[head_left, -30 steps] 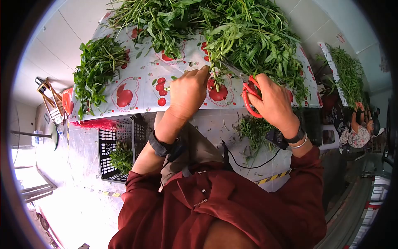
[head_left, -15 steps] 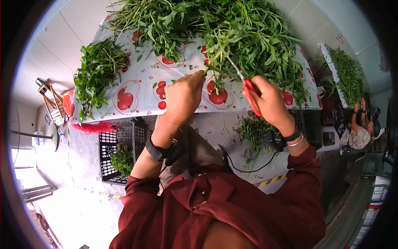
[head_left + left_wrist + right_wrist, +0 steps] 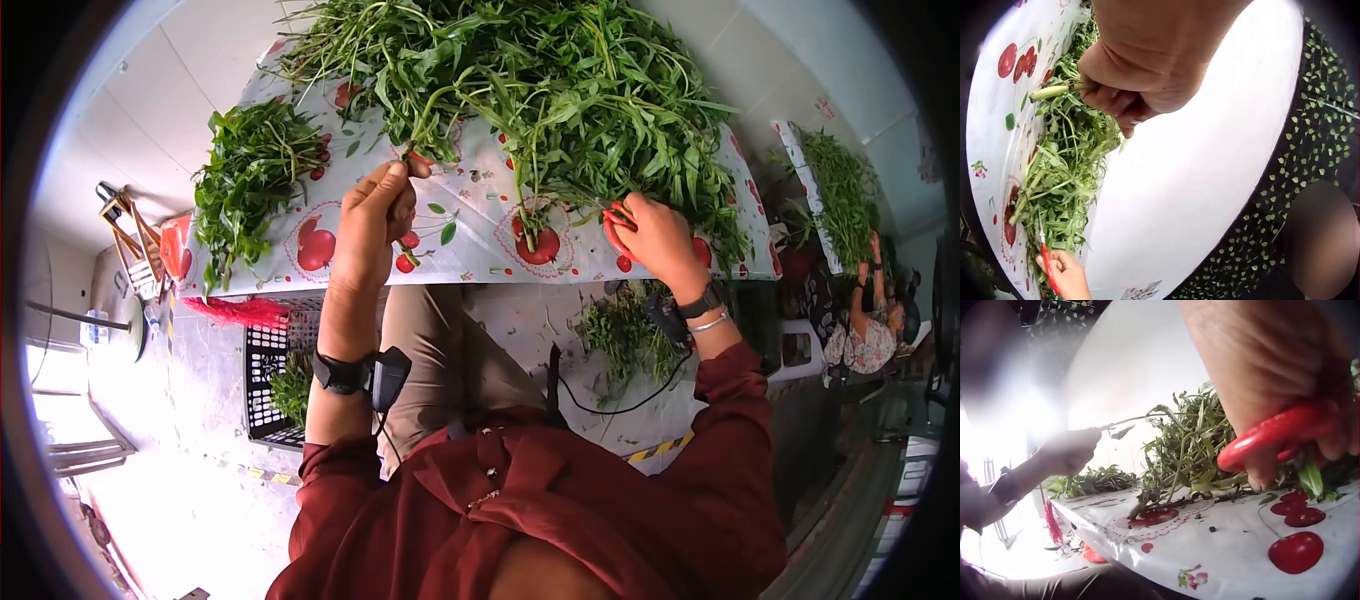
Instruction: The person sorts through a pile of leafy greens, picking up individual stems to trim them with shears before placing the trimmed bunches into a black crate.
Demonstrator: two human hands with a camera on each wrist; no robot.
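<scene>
In the head view the left hand (image 3: 375,215) pinches a green stem (image 3: 430,105) that runs up into the big heap of leafy greens (image 3: 620,130). The stem's pale cut end (image 3: 1050,93) pokes out of that fist in the left wrist view. At the heap's near right edge, the right hand (image 3: 660,245) holds red-handled scissors (image 3: 618,222); their blades are hidden among leaves in the head view. Between the hands, a thick stalk (image 3: 521,190) hangs from the heap onto the patterned cloth.
A smaller bunch of greens (image 3: 250,180) lies at the left of the table (image 3: 450,262). Below stand a black crate (image 3: 262,375) and greens on the floor (image 3: 625,335). Another person (image 3: 868,335) sits at the far right beside a second table with greens (image 3: 840,190).
The left hand has moved left, away from the right hand, drawing a stem with it. The right hand with the scissors has shifted slightly right, and the blades have left the middle stems.
</scene>
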